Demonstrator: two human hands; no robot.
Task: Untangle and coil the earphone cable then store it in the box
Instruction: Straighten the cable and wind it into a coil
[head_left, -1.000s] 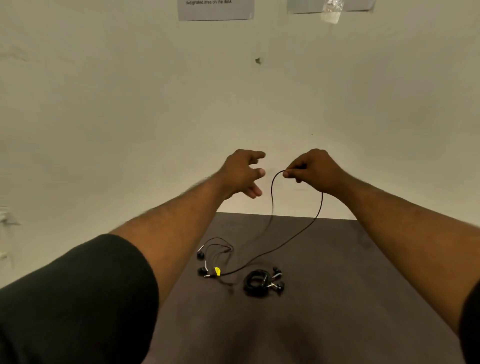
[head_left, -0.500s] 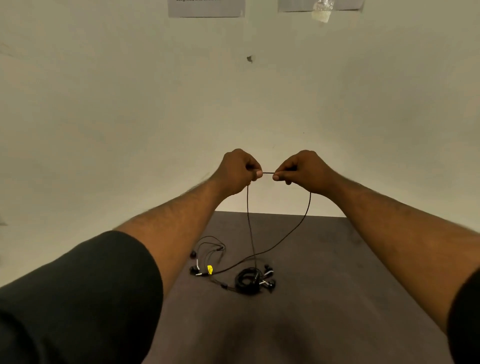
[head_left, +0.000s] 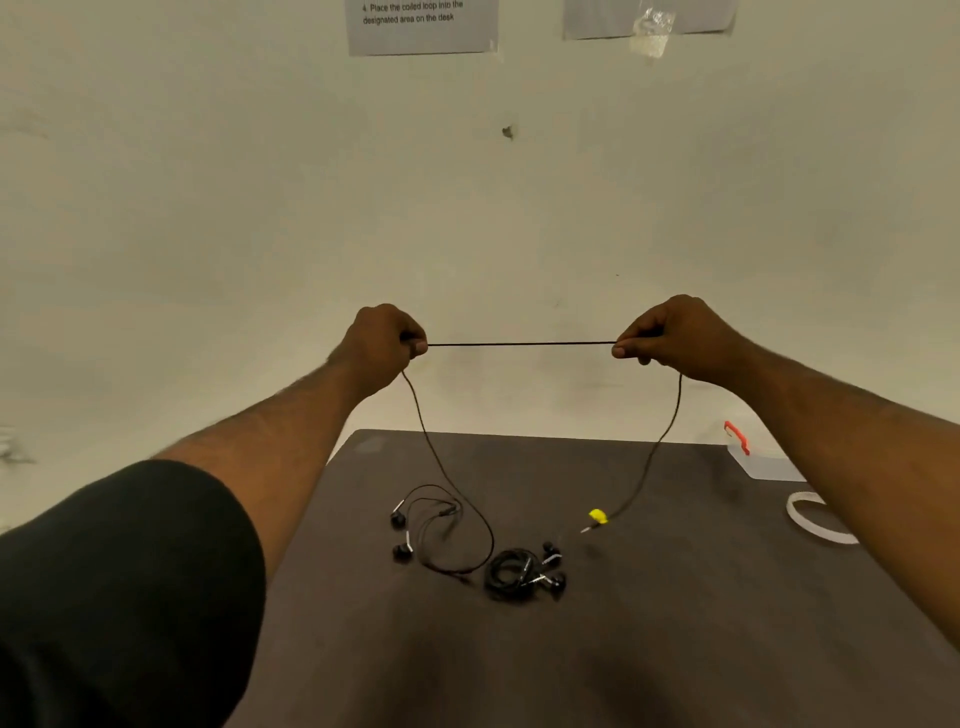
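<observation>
A thin black earphone cable (head_left: 519, 343) is stretched taut and level between my two raised hands, above the far edge of the table. My left hand (head_left: 384, 343) pinches one end of that span; from it the cable drops to loose loops and two earbuds (head_left: 400, 535) on the table. My right hand (head_left: 675, 338) pinches the other end; from there the cable hangs to a plug with a yellow tag (head_left: 597, 516) just above the table. A transparent box with a red latch (head_left: 748, 457) sits at the far right, partly behind my right forearm.
A second earphone set (head_left: 519, 574) lies coiled in a black bundle on the dark brown table (head_left: 649, 649). A white ring (head_left: 815, 519) lies at the right edge. A pale wall with taped paper notes (head_left: 421, 26) rises directly behind the table.
My hands have moved apart, pulling the cable straight between them. The yellow-tagged plug end has swung from the left loops to the right side, and the box and ring have come into view.
</observation>
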